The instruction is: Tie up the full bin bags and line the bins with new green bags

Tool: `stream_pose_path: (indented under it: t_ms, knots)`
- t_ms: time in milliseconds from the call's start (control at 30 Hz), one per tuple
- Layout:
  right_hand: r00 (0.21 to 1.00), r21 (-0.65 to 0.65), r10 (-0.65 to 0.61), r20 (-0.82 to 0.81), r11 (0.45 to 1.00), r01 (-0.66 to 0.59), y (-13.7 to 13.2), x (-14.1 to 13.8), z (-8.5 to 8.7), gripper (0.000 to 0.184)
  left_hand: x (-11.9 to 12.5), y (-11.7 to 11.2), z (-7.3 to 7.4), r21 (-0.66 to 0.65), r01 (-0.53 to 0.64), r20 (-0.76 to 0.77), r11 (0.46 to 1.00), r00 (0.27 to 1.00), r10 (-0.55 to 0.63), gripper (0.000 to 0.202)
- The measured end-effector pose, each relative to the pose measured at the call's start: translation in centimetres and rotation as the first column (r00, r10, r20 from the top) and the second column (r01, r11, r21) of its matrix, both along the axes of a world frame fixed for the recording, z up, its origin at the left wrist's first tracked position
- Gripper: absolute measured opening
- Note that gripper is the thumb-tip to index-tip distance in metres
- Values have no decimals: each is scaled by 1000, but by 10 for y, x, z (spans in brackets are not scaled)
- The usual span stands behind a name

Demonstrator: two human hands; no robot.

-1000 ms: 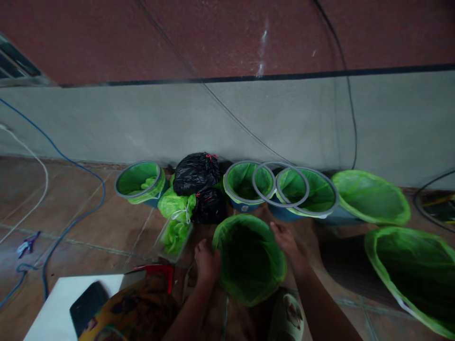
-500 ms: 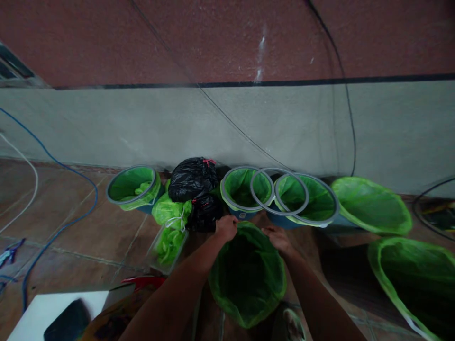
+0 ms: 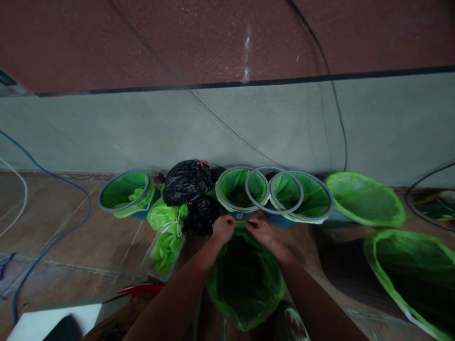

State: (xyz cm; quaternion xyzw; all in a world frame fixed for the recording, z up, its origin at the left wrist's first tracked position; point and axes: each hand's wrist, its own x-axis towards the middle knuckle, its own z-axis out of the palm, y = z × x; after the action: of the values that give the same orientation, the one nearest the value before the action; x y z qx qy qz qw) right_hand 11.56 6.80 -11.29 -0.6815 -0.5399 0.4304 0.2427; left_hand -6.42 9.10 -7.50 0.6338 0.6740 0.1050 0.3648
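Observation:
A bin lined with a green trash bag stands right in front of me, its mouth facing up and its inside dark. My left hand pinches the bag's far edge on the left. On the same edge, a little to the right, my right hand has its fingers closed on the bag too. Just beyond my hands is a lined bin with a grey rim. A loose grey ring lies across that bin and the lined bin to its right.
Black tied bags and a green tied bag sit left of my hands, by a clear tub. More lined bins stand at far left and right. A blue hose crosses the tiles; a wall rises behind.
My right hand has moved left along the bag's far edge, closer to my left hand. The left hand stays at its spot on the edge. The view has tilted slightly.

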Motion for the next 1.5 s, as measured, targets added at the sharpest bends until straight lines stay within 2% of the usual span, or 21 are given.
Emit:
stream_pose_path:
  t_ms: [233,367,533,667,767,867,967,1033,1167,1233,1300,1367,1500]
  knots:
    - [999,-26,11,50,1000,-10,14,-8,6,14,-4,-1,-5,44,-6,126,999,992,1,17]
    - [984,23,34,174,999,-39,11,-4,13,15,-7,-5,-6,52,23,101,998,994,-28,19]
    - [872,162,159,463,952,-260,1,-2,27,20,-8,-7,-2,92,73,2,993,997,-74,19]
    - [800,189,276,533,883,-430,-8,5,32,26,-9,-7,2,100,115,-42,988,993,-111,20]
    - [763,195,319,563,846,-497,-21,16,30,29,-11,-8,2,65,119,-62,991,991,-115,22]
    - [774,216,311,551,843,-492,-43,30,25,28,-17,-12,3,72,149,-71,986,987,-144,24]
    - [807,212,273,524,875,-434,-66,46,23,28,-27,-15,5,123,202,-56,972,979,-196,27]
    - [825,216,237,513,894,-392,-75,53,23,30,-35,-13,8,147,193,-5,970,981,-195,30]
    - [903,323,80,421,918,-232,-62,51,28,35,-41,-1,12,97,62,160,993,984,-77,29]
    - [913,307,19,409,939,-157,-46,41,29,39,-38,4,11,54,57,132,997,989,-63,32]
    - [913,263,52,404,950,-170,-31,27,28,38,-33,5,8,18,123,36,992,992,-124,39]
    - [911,216,150,384,945,-247,-23,14,24,31,-27,0,4,5,222,-31,975,975,-222,41]
    - [860,20,285,423,946,-323,-23,1,13,33,-25,-13,-6,80,359,-98,930,931,-351,35]
